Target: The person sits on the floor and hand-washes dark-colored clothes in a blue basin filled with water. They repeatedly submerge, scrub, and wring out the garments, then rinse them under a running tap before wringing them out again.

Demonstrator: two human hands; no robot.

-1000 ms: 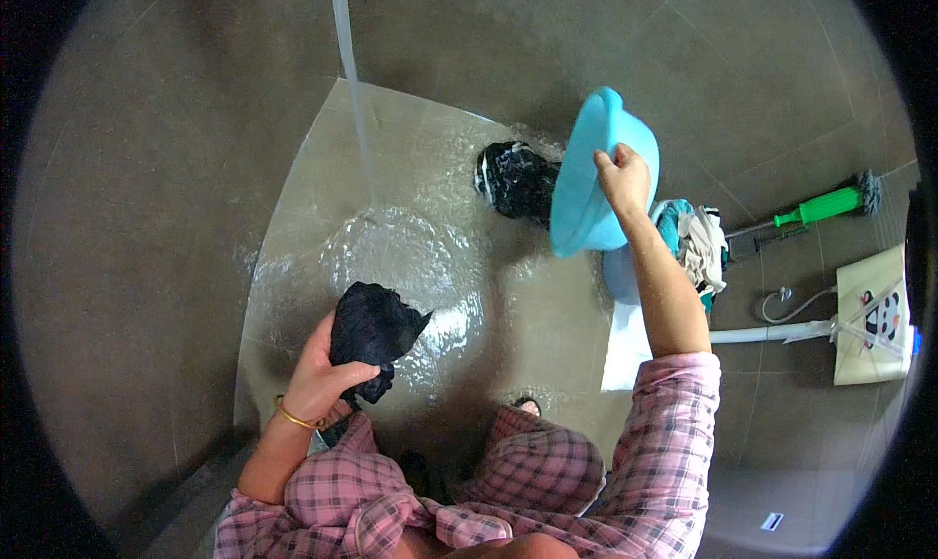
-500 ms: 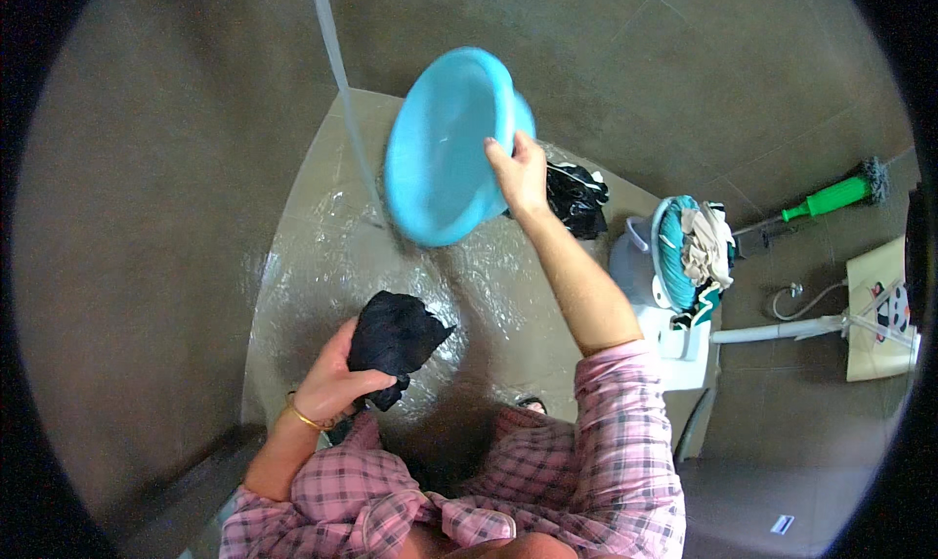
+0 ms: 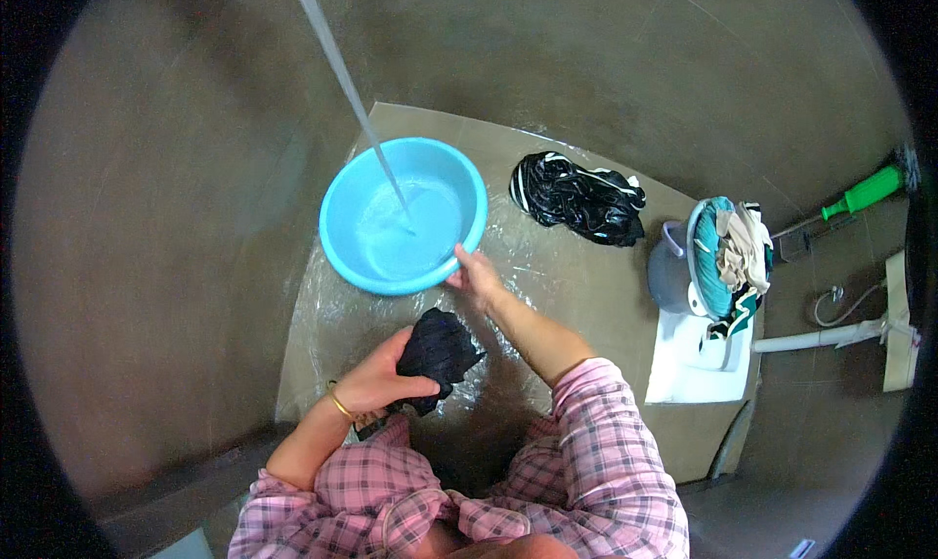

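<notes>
A light blue plastic basin [image 3: 473, 183] stands upright on the wet floor. A stream of water [image 3: 337, 63] falls from above into it, and the bottom is wet. My right hand [image 3: 474, 274] grips the basin's near right rim, thumb over the edge and fingers below. Closer to me, my left hand [image 3: 391, 372] is closed round a bunched black cloth [image 3: 439, 352], which hangs above the floor. What kind of garment the cloth is does not show.
Dark wet clothing [image 3: 581, 199] with white trim lies on the floor right of the basin. Beyond it, a grey bucket [image 3: 670, 271] heaped with clothes stands by a white squat toilet [image 3: 684, 368]. A green-handled brush [image 3: 865, 193] is at the right wall; a white pipe [image 3: 811, 340] runs below.
The basin, tilted and held up before, has come down and left, level under the water stream. My right hand has moved nearer with it. My left hand still holds the black cloth.
</notes>
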